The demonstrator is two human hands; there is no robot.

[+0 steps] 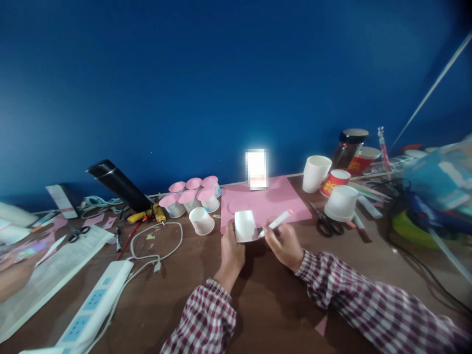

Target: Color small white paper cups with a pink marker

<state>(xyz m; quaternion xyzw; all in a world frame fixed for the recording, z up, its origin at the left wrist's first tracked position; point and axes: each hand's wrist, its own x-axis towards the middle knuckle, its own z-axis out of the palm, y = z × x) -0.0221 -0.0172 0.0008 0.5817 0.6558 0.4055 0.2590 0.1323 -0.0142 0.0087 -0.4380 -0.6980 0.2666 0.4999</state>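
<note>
Deep blue wall fills the upper half of the head view, and below it runs a brown tabletop crowded with craft things. Near the table's middle, the left hand curls around a small white paper cup, fingers closed on its side and the cup tilted. The right hand pinches a white marker with an orange cap end, its tip touching the cup's right side. Both sleeves are red-and-white checked. Just behind the cup lies a pink paper sheet. To its left another white cup lies on its side, and behind that stands a cluster of pink-topped cups. Right of the sheet lie black scissors, an upturned white cup and a red printed cup. A white power strip lies at the near left, a cable looping from it.
</note>
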